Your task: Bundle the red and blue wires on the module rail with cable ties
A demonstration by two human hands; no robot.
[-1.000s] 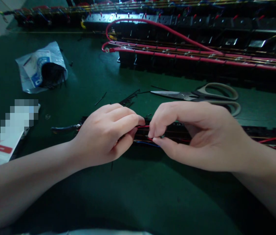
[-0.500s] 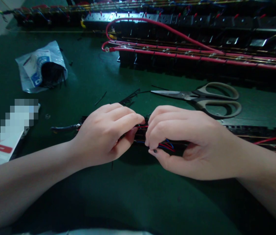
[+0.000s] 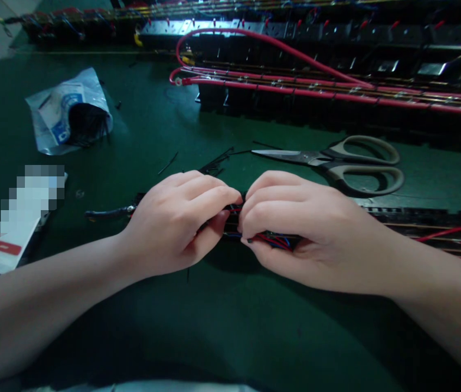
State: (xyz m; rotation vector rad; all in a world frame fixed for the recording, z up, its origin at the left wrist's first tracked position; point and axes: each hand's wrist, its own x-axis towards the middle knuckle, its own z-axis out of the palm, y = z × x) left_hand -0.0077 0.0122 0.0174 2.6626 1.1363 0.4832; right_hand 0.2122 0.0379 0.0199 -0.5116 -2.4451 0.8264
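My left hand [image 3: 179, 220] is closed over a long black strip [image 3: 407, 218] that carries wires, its thumb and forefinger gripping from opposite sides. Just to its right, my right hand [image 3: 295, 228] is curled with thumb and fingertips pinched together. The small dark end of what looks like a black cable tie [image 3: 249, 240] shows at the thumb tip; my fingers hide the rest. Red and blue wires [image 3: 275, 240] run beneath the right palm. A dark cable end [image 3: 108, 213] sticks out left of the left hand.
Scissors [image 3: 320, 158] lie behind my right hand, beside loose black tie pieces [image 3: 216, 161]. An opened plastic bag [image 3: 71, 111] of thin black ties sits at the left, above a white-and-red package [image 3: 7, 247]. Black racks with thick red cables [image 3: 287, 90] span the back of the green table [image 3: 230, 332].
My right hand has shifted slightly up and left, closer to my left hand, and its thumb has closed toward the fingers. The left hand stays in place.
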